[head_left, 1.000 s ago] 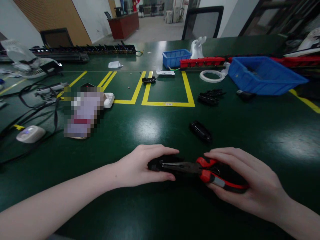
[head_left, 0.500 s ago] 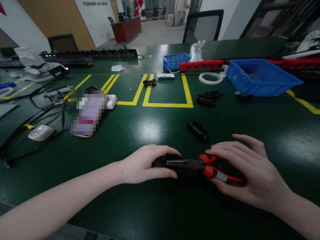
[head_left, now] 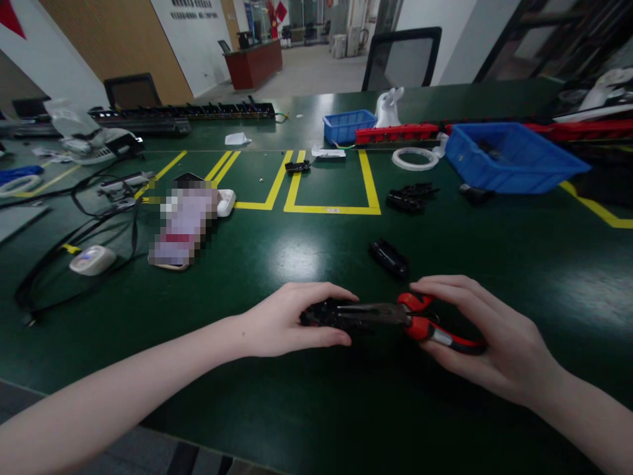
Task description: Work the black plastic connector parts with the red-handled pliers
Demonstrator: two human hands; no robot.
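Observation:
My left hand [head_left: 289, 320] grips a small black plastic part [head_left: 326, 315] between thumb and fingers, close above the table's front. Red-handled long-nose pliers [head_left: 420, 315] are in my right hand [head_left: 487, 330], its fingers and thumb around the handles. The jaws point left and lie against the black part; whether they pinch it I cannot tell. Just beyond my hands lies a black elongated part [head_left: 390, 258] on the green table. Farther back are a cluster of black parts [head_left: 411, 197] and a small black piece [head_left: 297, 167] by the yellow tape.
Blue bins [head_left: 512, 158] and a red strip [head_left: 397, 134] stand at the back right, near a white tape roll [head_left: 415, 158]. To the left lie a phone [head_left: 185, 224], a white oval device [head_left: 93, 260] and black cables [head_left: 44, 297]. The green table [head_left: 277, 409] has yellow tape outlines.
The pliers and my right hand have shifted slightly, with the right fingers now more closed around the handles. My left hand keeps its grip on the black part. The camera view has shifted slightly.

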